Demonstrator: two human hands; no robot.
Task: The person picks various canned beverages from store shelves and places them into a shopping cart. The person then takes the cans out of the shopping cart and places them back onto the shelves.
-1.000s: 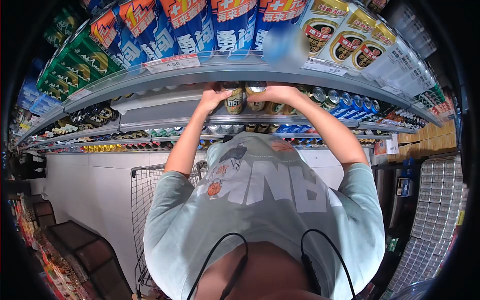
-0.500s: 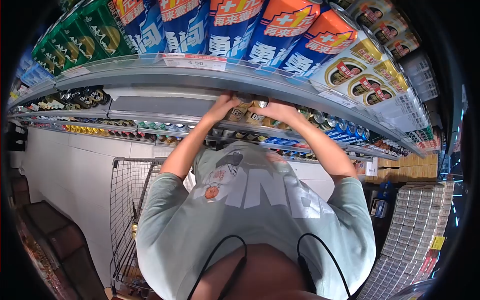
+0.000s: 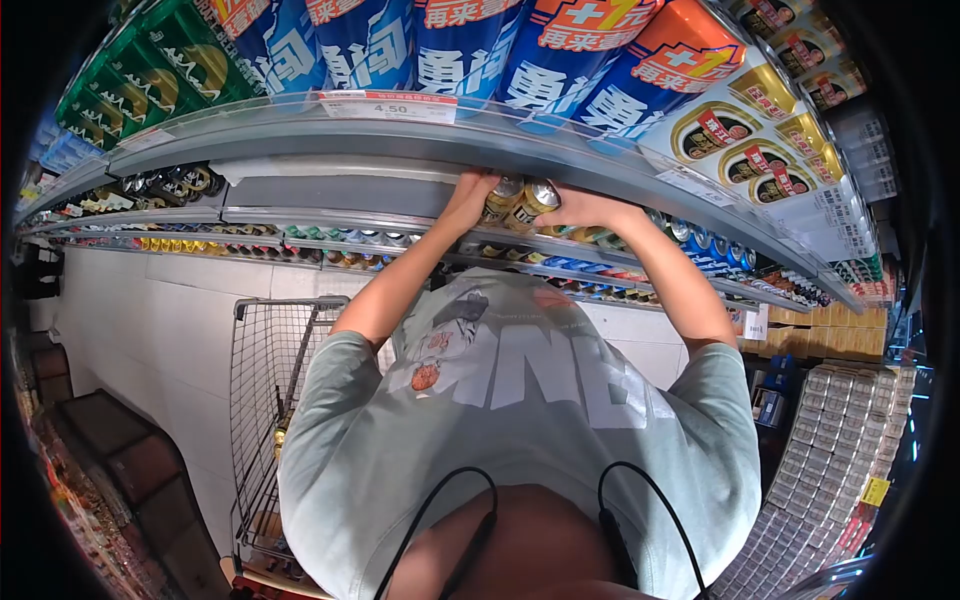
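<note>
Two gold drink cans [image 3: 503, 198] stand side by side on the shelf below the top one, between my hands. My left hand [image 3: 469, 200] grips the left can from its outer side, fingers partly hidden behind it. On the other side, my right hand [image 3: 583, 208] is closed around the right gold can [image 3: 535, 204]. Silver lids show on both cans, which lean a little. Whether their bases touch the shelf I cannot tell.
Overhanging my hands is the upper shelf edge [image 3: 400, 145], stocked with tall blue-and-orange cans [image 3: 465, 50]. Blue cans [image 3: 708, 245] line the shelf at right. A wire shopping cart [image 3: 270, 400] stands at my left, and stacked can packs [image 3: 830, 450] at my right.
Both hands and the two gold cans have shifted slightly right in view, and more of the can lids shows. The whole view has also moved a little.
</note>
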